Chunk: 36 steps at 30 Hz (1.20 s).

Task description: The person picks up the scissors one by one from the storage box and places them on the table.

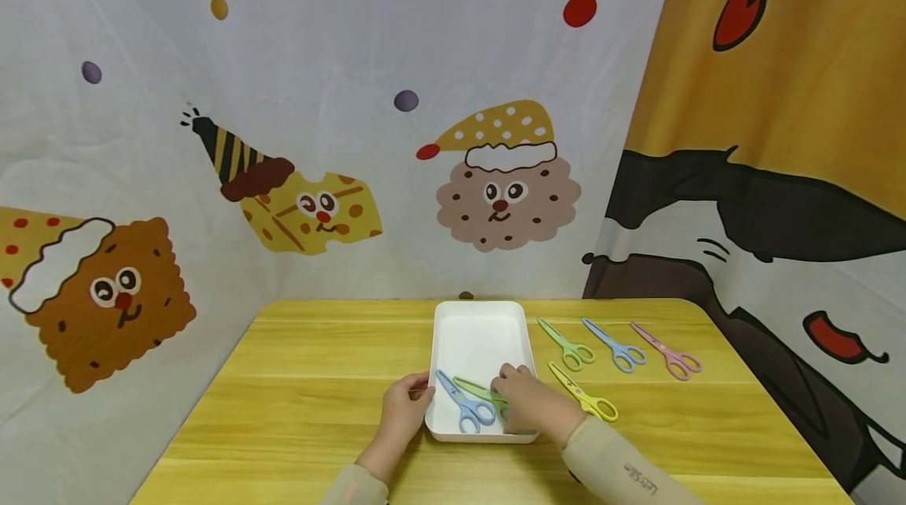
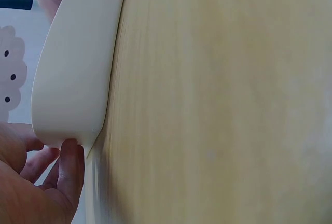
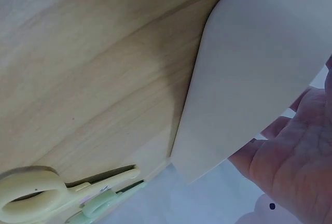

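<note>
A white tray [image 1: 482,332] stands on the table, with blue scissors [image 1: 467,404] and green scissors [image 1: 476,389] in its near end. My left hand [image 1: 404,412] holds the tray's left side; in the left wrist view its fingertips [image 2: 70,149] press the outer wall. My right hand [image 1: 535,404] reaches over the tray's right rim, curled fingers at the green scissors, whose handle is partly covered. In the right wrist view the tray wall [image 3: 259,73] hides those fingertips. Yellow scissors [image 1: 582,392] lie just right of the right hand.
Farther right on the wooden table [image 1: 318,363] lie another pair of green scissors [image 1: 569,345], blue scissors [image 1: 614,346] and pink scissors [image 1: 667,352] in a row. A curtain with cartoon prints [image 1: 340,96] hangs behind the table's far edge.
</note>
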Motion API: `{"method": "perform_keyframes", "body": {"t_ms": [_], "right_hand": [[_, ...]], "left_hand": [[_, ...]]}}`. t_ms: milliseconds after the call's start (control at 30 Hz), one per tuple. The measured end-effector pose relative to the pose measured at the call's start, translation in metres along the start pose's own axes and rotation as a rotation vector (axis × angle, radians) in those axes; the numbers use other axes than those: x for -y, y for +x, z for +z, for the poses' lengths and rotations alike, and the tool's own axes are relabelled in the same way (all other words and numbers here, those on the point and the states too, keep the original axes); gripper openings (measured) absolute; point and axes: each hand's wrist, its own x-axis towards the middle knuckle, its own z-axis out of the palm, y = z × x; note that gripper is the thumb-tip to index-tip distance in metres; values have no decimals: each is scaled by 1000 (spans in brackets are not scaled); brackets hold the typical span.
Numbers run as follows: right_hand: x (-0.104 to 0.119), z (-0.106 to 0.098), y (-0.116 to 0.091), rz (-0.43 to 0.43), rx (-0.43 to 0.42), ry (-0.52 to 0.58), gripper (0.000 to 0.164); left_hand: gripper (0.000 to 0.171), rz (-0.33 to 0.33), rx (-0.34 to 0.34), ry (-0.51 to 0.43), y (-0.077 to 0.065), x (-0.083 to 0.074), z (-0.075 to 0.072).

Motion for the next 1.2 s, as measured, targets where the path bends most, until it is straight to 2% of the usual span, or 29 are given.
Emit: {"method": "perform_keyframes", "body": {"t_ms": [367,967,1200], "right_hand": [[2,-1,0,33,29,42,51],[1,6,4,80,4,92,50],[-1,10,8,96,-6,79,50]], "left_hand": [[25,-7,9,-8,-1,-1,0],[25,-2,-8,-15,1,2,2],[25,-2,-6,-14,0,1,1]]}}
